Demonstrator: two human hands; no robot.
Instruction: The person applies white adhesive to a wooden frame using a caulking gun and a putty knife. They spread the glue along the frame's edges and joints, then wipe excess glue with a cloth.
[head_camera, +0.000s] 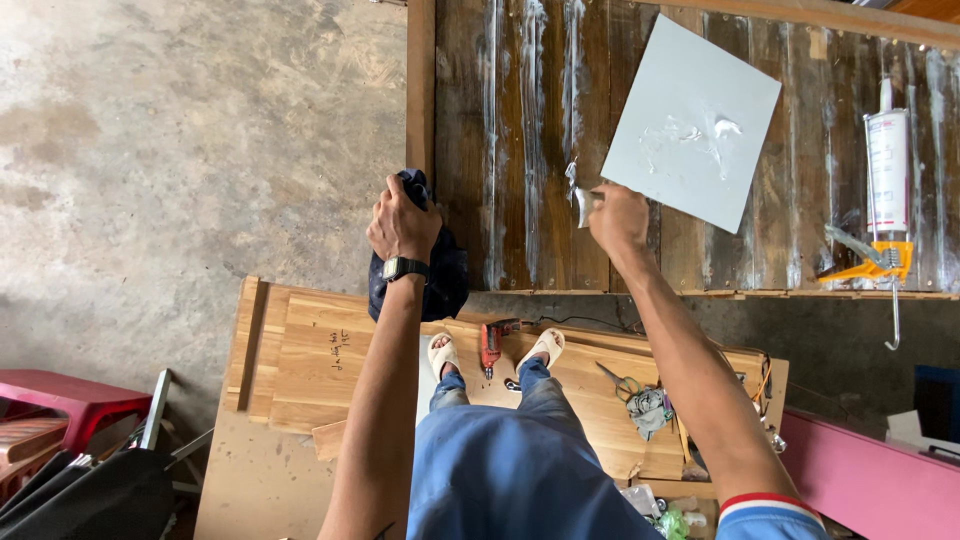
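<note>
1. Leftmost, a dark cloth is gripped in the closed left hand against the frame's edge, seemingly kept ready for wiping.
2. A small smeared scraper is pinched by the right hand, beside the grey panel.
3. The panel lies flat on streaked boards, adhesive upward.
4. Further right, a caulking gun is laid aside.

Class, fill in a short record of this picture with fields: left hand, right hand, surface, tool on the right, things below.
Left hand: grips a dark cloth at the panel's edge
Right hand: holds a scraper beside the grey tile
Tile: smeared with white adhesive
Surface: dark wood panel with white streaks
Tool on the right: caulking gun
Things below: red drill, light planks
</note>
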